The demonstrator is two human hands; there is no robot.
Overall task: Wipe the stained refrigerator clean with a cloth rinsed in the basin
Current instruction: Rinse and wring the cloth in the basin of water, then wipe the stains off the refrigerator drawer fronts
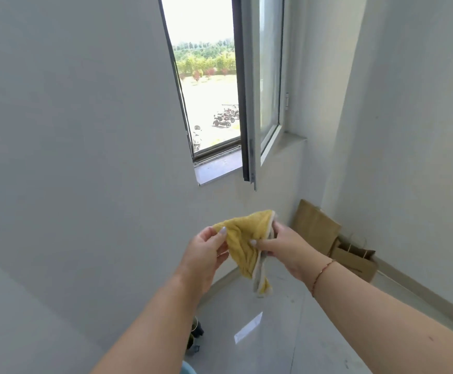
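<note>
Nearest the lens: two bare forearms reaching forward, and a sliver of something blue [187, 369] at the bottom edge, possibly the basin, too cropped to confirm.

The yellow cloth [243, 242] is held in mid-air between both hands, above the glossy floor [274, 333]. The left hand [205, 255] pinches its upper left corner between thumb and curled fingers; the right hand [280, 245] grips the right edge, thumb laid over the front, fingers wrapped behind. The cloth is spread at the top and bunched below, with a grey-backed tail hanging free. Whether it is wet cannot be told.

The large pale flat panel [71, 130] filling the left of the view may be the refrigerator side; no stains are visible on it and identity is not certain. Behind: an open window [249, 90] with sill, and brown paper bags [325, 233] leaning in the corner, well apart from the hands.

Step judged: cloth being opened out or refolded, between rinsing and wiping. No contact with any surface yet.

Next move calls for: the cloth to be folded into a flat pad, taken in one hand, and the stained area located and faced, since it is not in view. The dangling tail should be gathered so drips and dragging are avoided.
</note>
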